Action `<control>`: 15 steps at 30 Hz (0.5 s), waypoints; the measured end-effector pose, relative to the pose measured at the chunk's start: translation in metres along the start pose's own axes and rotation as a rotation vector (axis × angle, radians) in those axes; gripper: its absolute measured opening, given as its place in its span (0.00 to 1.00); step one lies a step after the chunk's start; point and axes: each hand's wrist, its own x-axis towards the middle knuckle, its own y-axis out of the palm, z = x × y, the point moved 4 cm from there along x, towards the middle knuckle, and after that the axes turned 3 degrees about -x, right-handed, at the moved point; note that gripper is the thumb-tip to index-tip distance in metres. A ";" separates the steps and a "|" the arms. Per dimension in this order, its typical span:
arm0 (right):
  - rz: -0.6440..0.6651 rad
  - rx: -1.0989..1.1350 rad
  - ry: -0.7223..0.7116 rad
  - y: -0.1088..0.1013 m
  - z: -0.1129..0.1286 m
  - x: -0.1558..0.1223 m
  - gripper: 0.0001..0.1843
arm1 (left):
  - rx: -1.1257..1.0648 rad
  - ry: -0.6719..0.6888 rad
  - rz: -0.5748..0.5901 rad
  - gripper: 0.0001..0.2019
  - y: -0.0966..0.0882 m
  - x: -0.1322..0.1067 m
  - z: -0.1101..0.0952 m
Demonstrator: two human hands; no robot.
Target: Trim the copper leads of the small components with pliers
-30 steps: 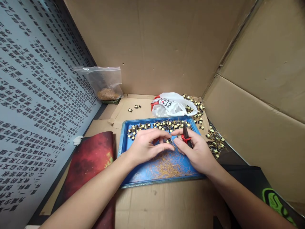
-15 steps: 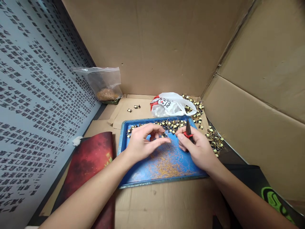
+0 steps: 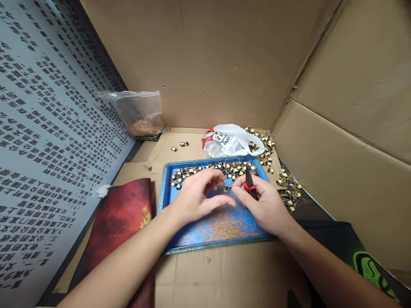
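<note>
My left hand [image 3: 201, 194] is over the tray, thumb and fingers apart in a wide curve. Between it and my right hand [image 3: 257, 199] is a small dark coil component [image 3: 227, 188], at my right thumb and fingertip, which appear to pinch it. A pair of red-handled snips [image 3: 249, 184] rests in my right hand, dark blades pointing up and away. Below both hands lies the blue tray [image 3: 189, 247], with a heap of copper-coloured wire clippings [image 3: 226, 224] on it. Black and yellow coil components [image 3: 183, 173] line its far side.
More coil components [image 3: 290, 192] with long wires spill past the tray's right side. Behind stands a white plastic bag [image 3: 224, 143]. A clear zip bag of clippings [image 3: 144, 127] is at back left. A red mat [image 3: 118, 222] lies left; cardboard walls [image 3: 208, 64] enclose the back and right.
The small coil component has moved slightly right, from my left fingertips to my right fingertips. My left fingers have spread. My right hand has shifted a little left with the snips.
</note>
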 end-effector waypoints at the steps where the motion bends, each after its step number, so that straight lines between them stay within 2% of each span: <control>1: -0.003 0.000 -0.008 0.000 0.000 0.000 0.10 | -0.054 -0.066 0.044 0.22 0.001 0.000 0.002; 5: -0.018 -0.035 -0.045 -0.001 0.003 -0.001 0.09 | -0.192 -0.262 0.161 0.16 0.007 0.000 0.006; 11: -0.023 -0.025 -0.058 -0.001 0.005 -0.002 0.09 | -0.526 -0.425 0.119 0.16 0.015 -0.002 0.010; 15: -0.019 -0.041 -0.058 -0.002 0.004 -0.002 0.10 | -0.618 -0.532 0.117 0.16 0.016 -0.002 0.012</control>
